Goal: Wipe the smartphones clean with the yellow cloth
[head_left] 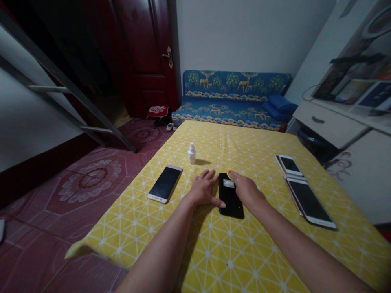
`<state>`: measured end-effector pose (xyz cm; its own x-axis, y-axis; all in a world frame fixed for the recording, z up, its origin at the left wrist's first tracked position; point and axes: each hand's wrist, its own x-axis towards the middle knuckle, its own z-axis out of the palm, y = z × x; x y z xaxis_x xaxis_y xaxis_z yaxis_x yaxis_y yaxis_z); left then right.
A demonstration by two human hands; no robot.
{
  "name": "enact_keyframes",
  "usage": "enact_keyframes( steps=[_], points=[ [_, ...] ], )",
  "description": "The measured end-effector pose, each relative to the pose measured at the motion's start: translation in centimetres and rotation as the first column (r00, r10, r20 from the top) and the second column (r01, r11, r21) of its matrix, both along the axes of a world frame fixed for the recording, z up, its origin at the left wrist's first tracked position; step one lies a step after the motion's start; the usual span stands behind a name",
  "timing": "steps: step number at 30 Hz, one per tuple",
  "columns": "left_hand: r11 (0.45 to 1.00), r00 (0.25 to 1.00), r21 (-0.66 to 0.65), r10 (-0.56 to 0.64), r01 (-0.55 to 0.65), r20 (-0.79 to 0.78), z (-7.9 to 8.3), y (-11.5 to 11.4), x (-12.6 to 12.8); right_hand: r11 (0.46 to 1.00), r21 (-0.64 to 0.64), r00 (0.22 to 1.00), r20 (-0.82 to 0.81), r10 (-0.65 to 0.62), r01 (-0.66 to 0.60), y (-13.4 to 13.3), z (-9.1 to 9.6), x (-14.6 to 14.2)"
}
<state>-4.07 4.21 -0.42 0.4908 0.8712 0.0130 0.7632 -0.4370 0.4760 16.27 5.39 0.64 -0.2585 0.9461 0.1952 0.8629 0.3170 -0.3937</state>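
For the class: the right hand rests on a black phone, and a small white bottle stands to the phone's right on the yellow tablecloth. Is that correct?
No: the white bottle stands to the left of the black phone, as the head view shows.

Black smartphone (pixel 232 203), apparently face-down

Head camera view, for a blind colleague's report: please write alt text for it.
Two bare hands work at a black smartphone on a yellow patterned tablecloth: the right hand touches a small yellow piece at its top edge, and the left hand rests beside it. A white bottle, a white smartphone and a pair of phones lie nearby.
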Motion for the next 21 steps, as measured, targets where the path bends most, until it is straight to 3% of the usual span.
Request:
enact_keyframes(
  steps=[3,6,11,15,21],
  points=[
    [1.000,1.000,0.008,0.003,-0.003,0.012,-0.2,0.1,0.0,0.993,-0.090,0.975,0.214,-0.053,0.074,-3.8,1.2,-0.5],
    [1.000,1.000,0.008,0.011,-0.011,0.010,-0.3,0.1,0.1,0.980,-0.174,0.951,0.307,-0.042,0.099,-8.4,1.4,-0.7],
    [1.000,1.000,0.001,0.006,-0.006,0.002,-0.1,0.0,0.1,0.998,-0.011,0.969,0.241,0.062,-0.061,-12.8,-1.8,0.9],
    [1.000,1.000,0.004,-0.004,0.004,-0.011,-0.2,0.1,0.1,0.990,0.044,0.977,0.172,0.128,-0.137,-11.4,-3.2,1.8],
    [1.000,1.000,-0.004,-0.015,0.015,-0.016,-0.4,0.1,0.0,0.997,0.061,0.993,0.111,0.043,-0.050,-4.5,-1.3,0.2]
  ],
)
